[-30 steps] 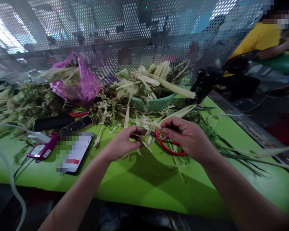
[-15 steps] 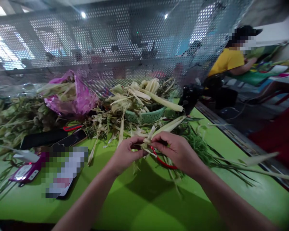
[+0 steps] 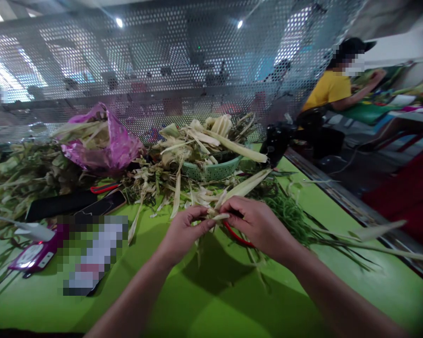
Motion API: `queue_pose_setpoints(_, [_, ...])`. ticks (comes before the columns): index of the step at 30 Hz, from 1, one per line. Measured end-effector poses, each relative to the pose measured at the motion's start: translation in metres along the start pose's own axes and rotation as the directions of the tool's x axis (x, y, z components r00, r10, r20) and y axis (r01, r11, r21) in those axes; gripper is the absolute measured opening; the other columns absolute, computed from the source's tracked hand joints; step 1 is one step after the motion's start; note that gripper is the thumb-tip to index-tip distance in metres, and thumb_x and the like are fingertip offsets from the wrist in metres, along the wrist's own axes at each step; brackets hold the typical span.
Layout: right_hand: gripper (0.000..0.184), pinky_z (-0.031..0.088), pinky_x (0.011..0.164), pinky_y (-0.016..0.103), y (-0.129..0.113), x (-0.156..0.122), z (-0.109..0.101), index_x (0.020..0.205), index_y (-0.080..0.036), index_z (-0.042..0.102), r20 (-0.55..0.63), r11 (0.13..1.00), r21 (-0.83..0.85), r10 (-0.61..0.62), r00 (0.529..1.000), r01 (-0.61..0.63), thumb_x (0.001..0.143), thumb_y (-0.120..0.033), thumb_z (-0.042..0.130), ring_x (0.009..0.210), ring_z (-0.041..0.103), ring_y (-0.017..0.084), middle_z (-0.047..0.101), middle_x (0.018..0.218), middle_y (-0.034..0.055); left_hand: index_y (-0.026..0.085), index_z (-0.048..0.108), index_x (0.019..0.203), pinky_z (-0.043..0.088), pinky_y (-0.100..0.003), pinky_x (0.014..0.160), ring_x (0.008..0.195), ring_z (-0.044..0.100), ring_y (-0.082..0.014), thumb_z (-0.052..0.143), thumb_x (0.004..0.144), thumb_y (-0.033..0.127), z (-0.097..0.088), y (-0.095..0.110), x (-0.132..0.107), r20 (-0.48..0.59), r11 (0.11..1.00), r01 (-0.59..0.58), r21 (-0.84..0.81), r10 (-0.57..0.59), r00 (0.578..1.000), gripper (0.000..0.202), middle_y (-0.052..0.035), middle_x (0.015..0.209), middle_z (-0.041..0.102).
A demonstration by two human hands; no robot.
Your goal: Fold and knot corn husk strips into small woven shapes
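Husk strip: pale, folded piece (image 3: 221, 217) between our two hands, low over the table, just in front of the husk litter.
Left hand: ours (image 3: 185, 234), thumb and fingers pinching the strip's left side.
Right hand: ours (image 3: 259, 225), fingertips pinched together on the strip's right side.
Red handle: curved loop (image 3: 238, 236) under our right hand; we can't tell if the hand grips it.
Green stems: tangled bunch (image 3: 289, 217) just right of our right hand.
Basket: green, holed (image 3: 211, 172), beyond our hands, heaped with dry husks (image 3: 200, 141).
Bag: purple plastic (image 3: 118, 149), left of the basket, more husks inside.
Table: green top (image 3: 38, 303) under everything we handle.
Left side: two dark phones or cases, a partly blurred phone (image 3: 95, 263), a purple device (image 3: 35, 256) with a white plug (image 3: 37, 231).
Screen: perforated metal (image 3: 155, 51) behind the table.
Co-worker: person in yellow (image 3: 329, 89), far right, one forearm raised.
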State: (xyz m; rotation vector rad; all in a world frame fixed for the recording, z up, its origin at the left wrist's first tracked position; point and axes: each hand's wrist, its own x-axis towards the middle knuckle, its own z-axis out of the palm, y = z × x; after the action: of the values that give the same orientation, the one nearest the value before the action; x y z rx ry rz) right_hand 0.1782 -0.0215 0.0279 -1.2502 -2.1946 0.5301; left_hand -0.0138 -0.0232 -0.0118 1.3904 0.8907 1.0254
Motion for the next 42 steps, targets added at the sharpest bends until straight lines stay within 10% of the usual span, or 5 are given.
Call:
queue_pose_setpoints(15, [0.024, 0.033, 0.056, 0.025, -0.004, -0.001, 0.006, 0.070, -0.019, 0.052, -0.026, 0.988, -0.153, -0.025, 0.999, 0.021, 0.091, -0.031, 0.052, 0.063, 0.051, 0.014, 0.057, 0.070, 0.0008, 0.016, 0.064, 0.086, 0.038, -0.021, 0.071, 0.074, 0.049, -0.0108, 0.062, 0.082, 0.032, 0.027, -0.003, -0.004, -0.199, 0.983, 0.000, -0.185, -0.038, 0.979, 0.017, -0.0005, 0.080, 0.060])
queue_pose_setpoints(24, [0.016, 0.043, 0.061, 0.025, -0.001, 0.002, 0.010, 0.085, -0.020, 0.061, -0.116, 0.969, 0.237, 0.096, 0.989, -0.067, 0.084, -0.037, 0.063, 0.066, 0.056, 0.015, 0.062, 0.074, 0.0003, 0.016, 0.061, 0.078, 0.037, -0.021, 0.066, 0.067, 0.048, -0.0094, 0.065, 0.078, 0.032, 0.027, -0.003, -0.003, -0.251, 0.928, 0.057, -0.368, -0.158, 0.955, 0.016, 0.0014, 0.072, 0.057])
queue_pose_setpoints(42, [0.012, 0.043, 0.071, 0.026, -0.003, 0.001, 0.028, 0.083, -0.021, 0.058, -0.258, 0.937, 0.346, 0.137, 0.956, -0.041, 0.089, -0.031, 0.054, 0.076, 0.054, 0.017, 0.059, 0.078, 0.0007, 0.016, 0.056, 0.084, 0.044, -0.026, 0.075, 0.081, 0.056, -0.0141, 0.077, 0.066, 0.029, 0.021, -0.008, 0.003, -0.251, 0.986, -0.020, -0.163, -0.022, 0.968, 0.030, -0.0032, 0.085, 0.060])
